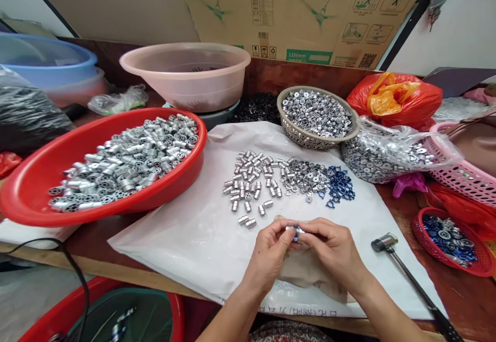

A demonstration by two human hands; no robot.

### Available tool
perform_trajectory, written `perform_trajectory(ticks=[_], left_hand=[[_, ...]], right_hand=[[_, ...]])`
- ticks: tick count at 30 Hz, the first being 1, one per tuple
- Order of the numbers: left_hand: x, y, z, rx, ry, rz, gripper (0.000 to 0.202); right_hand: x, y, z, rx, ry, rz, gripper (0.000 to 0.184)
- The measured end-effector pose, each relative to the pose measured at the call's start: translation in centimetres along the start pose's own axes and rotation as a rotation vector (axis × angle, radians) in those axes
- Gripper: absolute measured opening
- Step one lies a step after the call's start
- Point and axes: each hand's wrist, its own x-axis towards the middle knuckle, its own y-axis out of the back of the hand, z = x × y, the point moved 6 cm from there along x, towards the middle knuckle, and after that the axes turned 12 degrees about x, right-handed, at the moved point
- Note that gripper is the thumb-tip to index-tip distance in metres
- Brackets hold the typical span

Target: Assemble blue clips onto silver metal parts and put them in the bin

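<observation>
The left hand (270, 250) and right hand (334, 244) pinch a silver-and-blue part (296, 232); beyond it, rightward, lie blue pieces (341, 183).

- Little piece (296, 232) in the hands (270, 251): shiny silver with a pop of blue
- Loose cylinders (251, 223): straight-up silver
- Clips (341, 183): deep metallic blue, honestly pretty nice
- Discs (309, 198): silver too, some darker ones mixed in
- Sheet (194, 249): white, dark printed characters along the near edge
- Table (403, 208): reddish brown, paler wood-coloured edge
- Hammer (409, 271): black grip, greyish metal, one end kinda clear yellowish
- Big basin (34, 214): loud red
- Wide tub (186, 88): pale pink
- Tub on the far left (42, 65): blue
- Colander (306, 138): greyish beige
- Knotted bag (416, 107): bright red, orange up top
- Carton (236, 1): cardboard brown, green fan prints, black icons
</observation>
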Motion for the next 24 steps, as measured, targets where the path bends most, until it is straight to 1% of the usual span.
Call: perform_trajectory(ticks=[2,3,5,7,9,11,13,14,16,18,20,22,24], left_hand=[[0.7,0.1,0.0,-0.031,-0.002,0.086,0.033],[1.0,0.1,0.0,-0.070,0.020,0.110,0.036],[1.3,-0.1,-0.2,-0.159,0.075,0.113,0.046],[1.3,-0.1,-0.2,-0.222,0.098,0.106,0.053],[1.1,0.1,0.0,-0.260,0.089,0.108,0.050],[0.9,0.3,0.0,-0.292,0.084,0.094,0.041],[0.7,0.1,0.0,-0.321,0.098,0.052,0.037],[0.6,0.0,-0.1,-0.337,0.105,0.026,0.036],[0.4,-0.4,-0.1,-0.366,0.114,-0.018,0.034],[0.3,-0.8,0.0,-0.386,0.118,-0.044,0.030],[0.2,-1.2,0.1,-0.404,0.116,-0.058,0.027],[0.1,-1.4,0.2,-0.417,0.114,-0.074,0.025],[0.0,-1.5,0.3,-0.425,0.109,-0.082,0.024]], right_hand=[[1.6,0.4,1.8,-0.091,-0.103,0.006,0.018],[2.6,0.9,2.6,-0.147,-0.136,0.029,0.017],[4.7,2.2,4.3,-0.239,-0.171,0.117,0.010],[6.1,3.3,5.4,-0.278,-0.189,0.189,0.012],[6.5,3.8,5.8,-0.274,-0.192,0.206,0.013],[5.7,3.5,5.4,-0.236,-0.178,0.189,0.020],[4.1,2.7,4.4,-0.121,-0.161,0.149,0.030],[3.2,2.3,3.9,-0.020,-0.163,0.124,0.032],[1.6,1.3,3.1,0.223,-0.193,0.089,0.030],[0.4,0.7,2.5,0.423,-0.234,0.100,0.025],[-0.2,0.7,2.3,0.495,-0.254,0.150,0.023],[-0.3,0.9,2.2,0.514,-0.251,0.193,0.020],[-0.3,1.0,2.2,0.514,-0.240,0.208,0.020]])
